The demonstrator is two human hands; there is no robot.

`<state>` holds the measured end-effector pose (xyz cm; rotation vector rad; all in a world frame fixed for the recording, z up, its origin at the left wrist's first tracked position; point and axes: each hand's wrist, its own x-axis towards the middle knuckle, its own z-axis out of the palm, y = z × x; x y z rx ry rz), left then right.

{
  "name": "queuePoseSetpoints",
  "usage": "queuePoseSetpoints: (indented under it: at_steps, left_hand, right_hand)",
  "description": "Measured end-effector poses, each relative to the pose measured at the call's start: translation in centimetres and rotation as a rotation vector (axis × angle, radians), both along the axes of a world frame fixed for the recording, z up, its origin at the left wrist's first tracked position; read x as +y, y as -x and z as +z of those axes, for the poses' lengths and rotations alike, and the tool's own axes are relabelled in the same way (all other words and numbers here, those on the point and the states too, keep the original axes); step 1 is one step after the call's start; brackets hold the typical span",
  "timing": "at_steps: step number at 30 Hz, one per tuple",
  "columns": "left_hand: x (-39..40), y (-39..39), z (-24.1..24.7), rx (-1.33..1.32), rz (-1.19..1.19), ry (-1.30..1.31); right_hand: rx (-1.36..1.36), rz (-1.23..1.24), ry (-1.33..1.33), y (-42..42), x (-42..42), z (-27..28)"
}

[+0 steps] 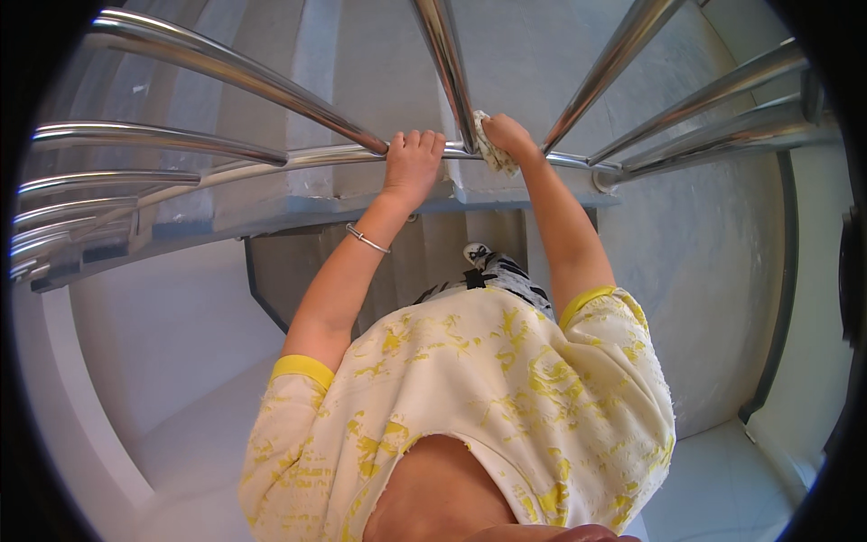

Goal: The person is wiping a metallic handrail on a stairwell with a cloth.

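Observation:
My left hand (413, 157) is wrapped over the lower horizontal rail (325, 156) of a shiny metal stair railing, between two balusters. In my right hand (509, 137) is a bunched pale patterned cloth (493, 154). The cloth lies against the foot of a metal baluster (452, 81), where that post meets the lower rail. My right fingers are partly hidden behind the cloth and wrist. Another baluster (596, 74) rises just right of this hand.
Concrete stair treads (264, 74) lie beyond the railing at upper left. A thick metal post (718, 139) stands at right. Below the rail runs a blue-grey stair edge (379, 202). My shoe (477, 253) is on lower steps. A white wall (169, 325) is at left.

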<state>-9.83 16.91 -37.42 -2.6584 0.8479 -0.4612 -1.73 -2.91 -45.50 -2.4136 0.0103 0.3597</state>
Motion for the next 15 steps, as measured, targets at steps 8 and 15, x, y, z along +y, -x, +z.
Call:
queuePoseSetpoints:
  at_steps: [8, 15]
  left_hand:
    - [0.1, 0.3, 0.6, 0.021, -0.015, 0.039]
    - [-0.2, 0.9, 2.3, 0.205, -0.037, 0.148]
  right_hand:
    - [-0.621, -0.157, -0.124, 7.1, 0.4, 0.0]
    - [-0.201, -0.660, -1.071, 12.8, -2.3, -1.6]
